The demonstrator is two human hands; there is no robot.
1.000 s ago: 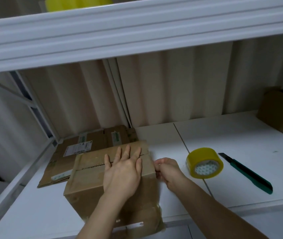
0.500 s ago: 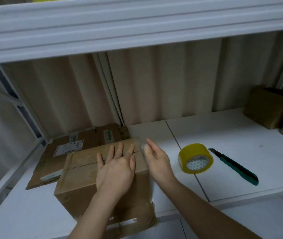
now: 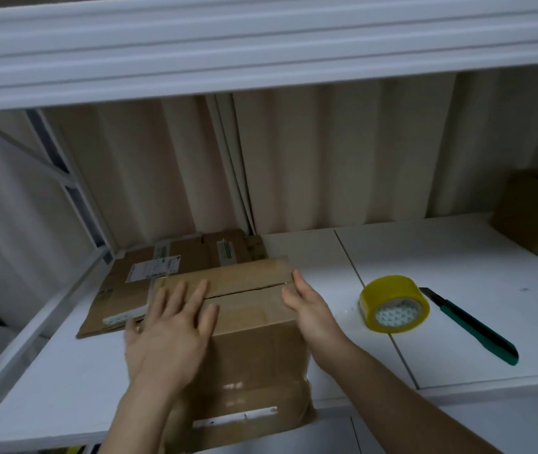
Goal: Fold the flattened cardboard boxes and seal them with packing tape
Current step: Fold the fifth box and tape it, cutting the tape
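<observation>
A folded-up cardboard box stands at the front of the white shelf, its two top flaps meeting along a seam. My left hand lies flat with spread fingers on the left part of the top. My right hand presses with straight fingers against the box's upper right edge, beside the seam's end. A roll of yellow packing tape lies on its side to the right of the box, untouched. Flattened cardboard boxes with white labels lie behind and left of the box.
A green utility knife lies right of the tape roll. Another brown box stands at the far right against the curtain. A white shelf board runs overhead, and a slanted metal frame borders the left side.
My left hand slid leftward across the box top. My right hand let go of the box's side, opened, and now presses flat against the upper right edge.
</observation>
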